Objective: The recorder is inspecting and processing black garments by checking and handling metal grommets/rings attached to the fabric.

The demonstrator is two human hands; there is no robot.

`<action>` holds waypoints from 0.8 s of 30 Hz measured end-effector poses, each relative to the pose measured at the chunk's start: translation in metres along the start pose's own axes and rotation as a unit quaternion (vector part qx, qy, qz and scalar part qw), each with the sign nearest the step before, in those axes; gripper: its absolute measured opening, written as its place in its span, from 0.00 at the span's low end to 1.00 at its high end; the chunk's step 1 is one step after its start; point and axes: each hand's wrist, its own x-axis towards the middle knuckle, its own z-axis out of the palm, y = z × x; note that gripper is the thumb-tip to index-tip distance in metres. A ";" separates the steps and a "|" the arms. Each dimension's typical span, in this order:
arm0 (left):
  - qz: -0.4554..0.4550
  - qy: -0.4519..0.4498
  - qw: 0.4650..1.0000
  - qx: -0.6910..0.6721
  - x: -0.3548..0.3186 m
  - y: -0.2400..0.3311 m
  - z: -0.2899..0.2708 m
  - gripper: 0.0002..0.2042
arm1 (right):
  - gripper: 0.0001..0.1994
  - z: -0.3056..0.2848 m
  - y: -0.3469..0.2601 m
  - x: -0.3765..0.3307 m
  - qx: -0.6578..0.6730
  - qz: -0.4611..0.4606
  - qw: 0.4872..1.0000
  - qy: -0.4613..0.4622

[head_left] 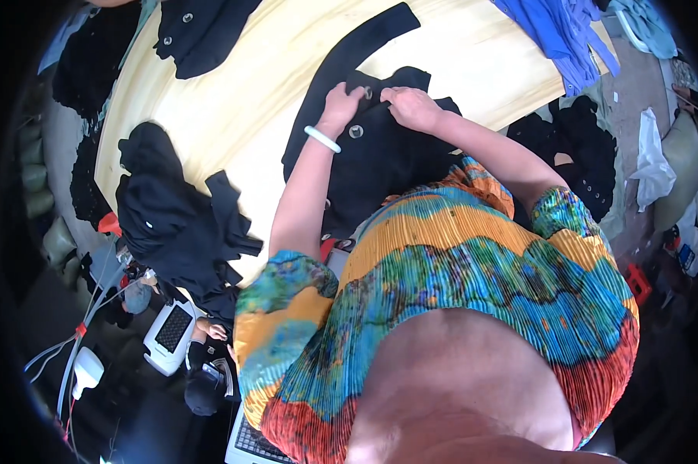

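Note:
A black jacket with large round shiny buttons lies in front of me on the pale wooden table, one sleeve stretching away to the far side. My left hand, with a pale bangle at its wrist, pinches the jacket's front edge just left of its upper button. Closed on the cloth right of that button, close under the collar, is my right hand. A second button shows below my hands. My body hides the jacket's lower part.
Heaped black garments lie on the table at left, another at the far left. Blue garments hang over the far right corner. More black clothes sit beyond the right edge. Cables and a white machine stand at lower left.

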 end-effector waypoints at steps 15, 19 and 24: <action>-0.024 -0.075 0.956 -0.281 -0.002 0.002 -0.004 0.11 | 0.09 -0.005 -0.012 0.021 0.012 -0.006 0.998 0.056; 0.025 -0.030 0.999 -0.025 -0.007 0.009 -0.009 0.11 | 0.06 -0.005 -0.011 0.020 -0.058 -0.068 0.994 0.061; 0.163 -0.182 0.970 -0.001 -0.014 0.022 -0.020 0.19 | 0.05 -0.014 -0.001 0.029 -0.041 -0.103 0.992 0.057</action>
